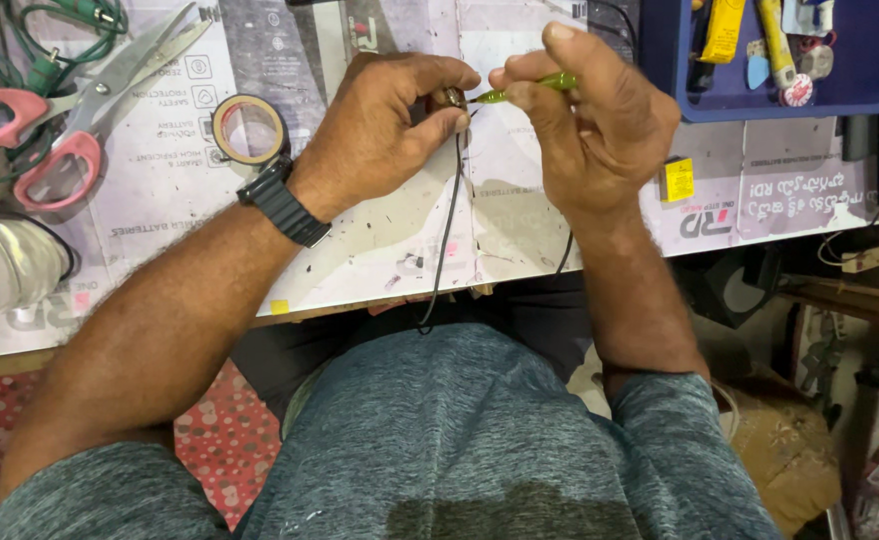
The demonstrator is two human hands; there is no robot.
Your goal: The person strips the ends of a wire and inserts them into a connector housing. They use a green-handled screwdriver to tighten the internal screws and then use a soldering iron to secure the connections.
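Note:
My left hand (385, 120) pinches a small round metal part (452, 98) between thumb and fingers, and a thin black wire (447, 230) hangs from it down over the table edge. My right hand (595, 110) grips a slim green-handled tool (530, 87), its tip touching the small part. Both hands meet above the cardboard-covered worktop (380, 240). A black watch (285, 203) sits on my left wrist.
A roll of tape (250, 128) lies left of my left hand. Pink-handled scissors (70, 120) and green cables (40, 40) are at the far left. A blue tray (790, 60) with small tools stands at the upper right, a yellow block (678, 180) below it.

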